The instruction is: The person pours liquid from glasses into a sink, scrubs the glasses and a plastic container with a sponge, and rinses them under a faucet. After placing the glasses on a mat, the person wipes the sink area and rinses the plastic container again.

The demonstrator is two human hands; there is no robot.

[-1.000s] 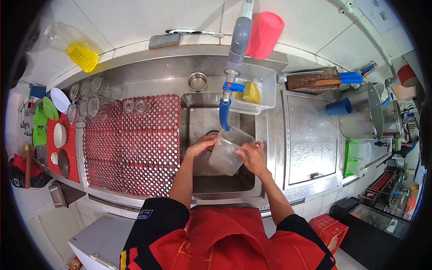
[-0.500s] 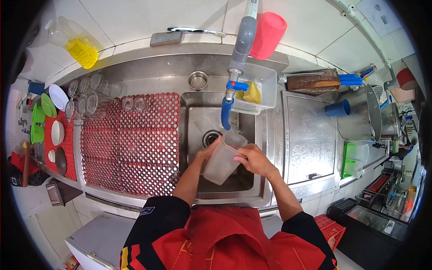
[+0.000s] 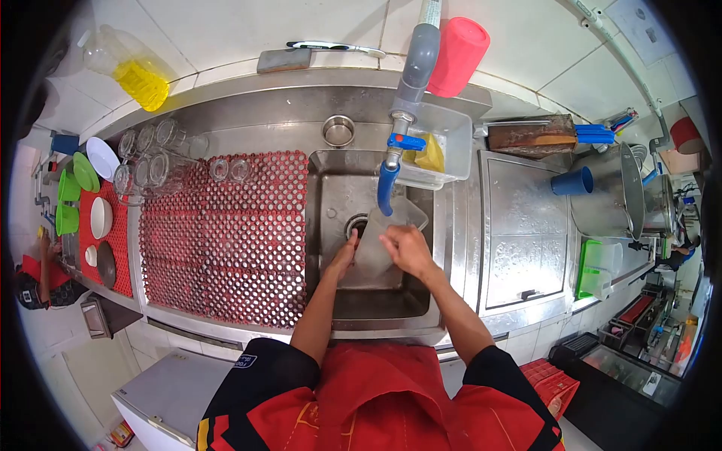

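A translucent plastic container (image 3: 374, 257) is tilted inside the steel sink (image 3: 361, 307), its mouth below the blue spout of the tap (image 3: 386, 188). My left hand (image 3: 344, 254) grips its left side, fingers partly hidden behind it. On the other side, my right hand (image 3: 408, 249) is closed with curled fingers against the container near its right edge. Part of the drain (image 3: 355, 223) shows behind the container, by my left fingertips.
Left of the sink lies a red perforated mat (image 3: 226, 248) with upturned glasses (image 3: 158, 169). Behind the tap sits a clear tub (image 3: 451, 154) holding a yellow cloth (image 3: 430, 154). A small metal cup (image 3: 338, 131) stands on the back ledge. Another person (image 3: 47, 278) is at far left.
The container has turned more upright and its mouth has shifted right. My right hand has moved lower and its fingers are more curled. The whole view has shifted slightly.
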